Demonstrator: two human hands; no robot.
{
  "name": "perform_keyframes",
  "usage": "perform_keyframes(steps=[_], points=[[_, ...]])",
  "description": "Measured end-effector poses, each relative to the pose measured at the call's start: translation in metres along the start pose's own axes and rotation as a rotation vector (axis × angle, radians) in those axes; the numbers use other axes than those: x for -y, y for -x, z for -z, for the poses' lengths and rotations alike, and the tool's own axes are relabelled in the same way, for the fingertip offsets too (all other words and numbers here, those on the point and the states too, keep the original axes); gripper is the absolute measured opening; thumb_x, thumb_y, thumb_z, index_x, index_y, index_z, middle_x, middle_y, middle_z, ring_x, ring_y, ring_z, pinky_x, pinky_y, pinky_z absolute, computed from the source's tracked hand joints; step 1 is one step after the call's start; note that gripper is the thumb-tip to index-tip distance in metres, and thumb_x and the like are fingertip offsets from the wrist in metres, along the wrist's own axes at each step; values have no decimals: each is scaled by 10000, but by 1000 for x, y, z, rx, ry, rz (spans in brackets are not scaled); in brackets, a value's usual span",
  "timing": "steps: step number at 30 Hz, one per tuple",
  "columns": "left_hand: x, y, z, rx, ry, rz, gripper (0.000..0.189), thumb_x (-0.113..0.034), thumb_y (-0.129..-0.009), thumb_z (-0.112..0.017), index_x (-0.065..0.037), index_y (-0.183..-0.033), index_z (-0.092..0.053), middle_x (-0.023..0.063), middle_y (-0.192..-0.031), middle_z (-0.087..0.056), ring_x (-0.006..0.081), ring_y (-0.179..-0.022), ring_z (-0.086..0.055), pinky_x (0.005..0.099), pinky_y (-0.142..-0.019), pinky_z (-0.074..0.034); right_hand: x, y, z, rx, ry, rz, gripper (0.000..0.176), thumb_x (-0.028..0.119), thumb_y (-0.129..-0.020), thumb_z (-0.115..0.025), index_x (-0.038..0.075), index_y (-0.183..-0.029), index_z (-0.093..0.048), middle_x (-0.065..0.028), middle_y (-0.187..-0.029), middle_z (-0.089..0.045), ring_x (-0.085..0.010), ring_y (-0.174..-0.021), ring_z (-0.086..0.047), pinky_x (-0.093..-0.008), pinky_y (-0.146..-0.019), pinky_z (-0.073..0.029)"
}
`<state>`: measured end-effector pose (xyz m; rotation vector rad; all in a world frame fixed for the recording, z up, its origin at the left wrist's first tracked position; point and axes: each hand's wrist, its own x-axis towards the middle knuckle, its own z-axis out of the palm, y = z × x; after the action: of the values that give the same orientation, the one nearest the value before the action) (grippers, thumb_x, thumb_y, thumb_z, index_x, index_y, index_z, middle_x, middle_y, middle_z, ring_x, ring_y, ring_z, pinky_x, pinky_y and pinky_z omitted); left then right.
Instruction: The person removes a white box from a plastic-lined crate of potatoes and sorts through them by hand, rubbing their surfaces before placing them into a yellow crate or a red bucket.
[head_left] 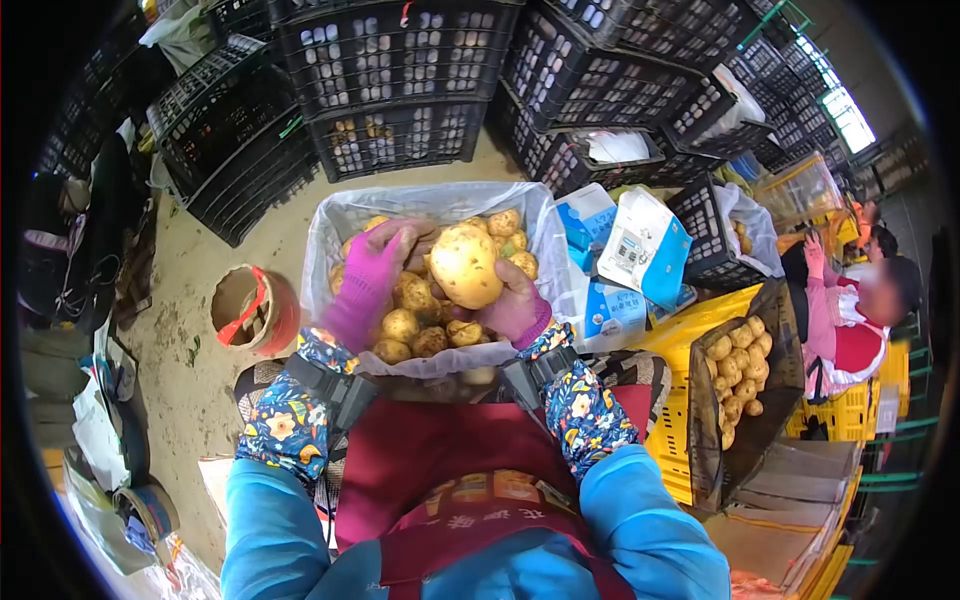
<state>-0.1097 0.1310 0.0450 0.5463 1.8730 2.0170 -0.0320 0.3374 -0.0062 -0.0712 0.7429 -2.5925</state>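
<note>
A large pale potato [466, 266] is held up over a crate [330, 215] lined with clear plastic, which sits in front of my lap. My right hand [516, 303], in a purple glove, grips its lower right side. My left hand [380, 268], gloved in purple too, is at the left of that potato, with its fingers bent over the crate; whether they hold anything is hidden. Smaller, dirt-marked potatoes [400, 325] lie in the crate beneath and around both hands.
Stacked black crates [395, 60] stand ahead. A red-rimmed bucket [252, 310] is on the floor at left. Blue-and-white cartons [640, 250] lie right of the crate, near a yellow crate [675, 440] and a lined container of potatoes [738, 365]. Another person [850, 330] sits far right.
</note>
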Motion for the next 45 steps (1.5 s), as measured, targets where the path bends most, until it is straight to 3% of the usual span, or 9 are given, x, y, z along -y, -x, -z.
perform_keyframes(steps=[5, 13, 16, 20, 24, 29, 34, 42, 45], points=[[11, 0, 1, 30, 164, 54, 406, -264, -1018, -498, 24, -1300, -538, 134, -1178, -642, 188, -1041, -635, 303, -910, -504, 15, 43, 3, 107, -65, 141, 786, 473, -831, -665, 147, -1469, -343, -198, -1399, -460, -404, -1186, -522, -435, -794, -503], [7, 10, 85, -377, 485, 25, 520, -346, -994, -526, 13, -1362, -452, 181, -1280, -546, 269, -1176, -550, 374, -1025, -440, 113, 272, 14, -105, -459, 1239, 890, 301, -695, -786, 43, -1442, -376, -142, -1346, -515, -276, -1187, -528, -402, -915, -488], [-1, 18, 89, -366, 446, -7, 519, -348, -998, -515, 6, -1371, -439, 161, -1269, -550, 256, -1163, -548, 370, -1017, -443, 112, 277, 34, -307, -159, 1140, 741, 355, -865, -691, 40, -1455, -372, -161, -1427, -474, -262, -1235, -512, -398, -1006, -441], [-5, 18, 92, -382, 446, 65, 515, -345, -1002, -504, 4, -1374, -436, 147, -1272, -551, 244, -1163, -548, 362, -1000, -457, 58, 99, -18, -749, 632, 428, 574, 377, -964, -536, 101, -1449, -404, -119, -1277, -582, -218, -1147, -575, -370, -1001, -441], [-5, 18, 93, -436, 476, 93, 519, -339, -1002, -500, 11, -1379, -431, 144, -1278, -553, 238, -1162, -550, 360, -999, -460, -44, -58, -17, 20, 1819, 27, 595, 331, -878, -636, 130, -1408, -454, -177, -1350, -530, -331, -1186, -566, -434, -1013, -446], [-8, 15, 99, -465, 467, 64, 489, -308, -999, -504, 27, -1352, -456, 149, -1235, -584, 235, -1111, -582, 355, -969, -484, -136, -170, 22, -39, 2156, -583, 733, 341, -705, -768, 146, -1355, -491, -178, -1245, -570, -375, -1119, -579, -488, -924, -491], [-6, 19, 99, -509, 480, 163, 488, -327, -976, -555, -15, -1344, -483, 127, -1213, -592, 224, -1090, -588, 332, -943, -490, -102, -150, 48, -189, 913, -381, 681, 184, -718, -809, 29, -1313, -517, -84, -1191, -603, -190, -1074, -581, -331, -893, -489], [10, 23, 44, -27, 538, 623, 482, -428, -946, -594, -115, -1304, -512, 43, -1119, -606, 155, -987, -618, 315, -857, -537, -11, -57, -45, -57, 1916, 398, 556, 285, -905, -639, 50, -1382, -477, -177, -1397, -506, -284, -1243, -545, -350, -1004, -451], [19, 20, 25, 135, 601, 543, 515, -404, -955, -574, -70, -1335, -480, 73, -1153, -603, 212, -1010, -642, 372, -893, -549, 4, -30, -36, -182, 1431, 395, 505, 335, -962, -562, 33, -1360, -489, -179, -1365, -529, -286, -1163, -600, -373, -986, -471]])
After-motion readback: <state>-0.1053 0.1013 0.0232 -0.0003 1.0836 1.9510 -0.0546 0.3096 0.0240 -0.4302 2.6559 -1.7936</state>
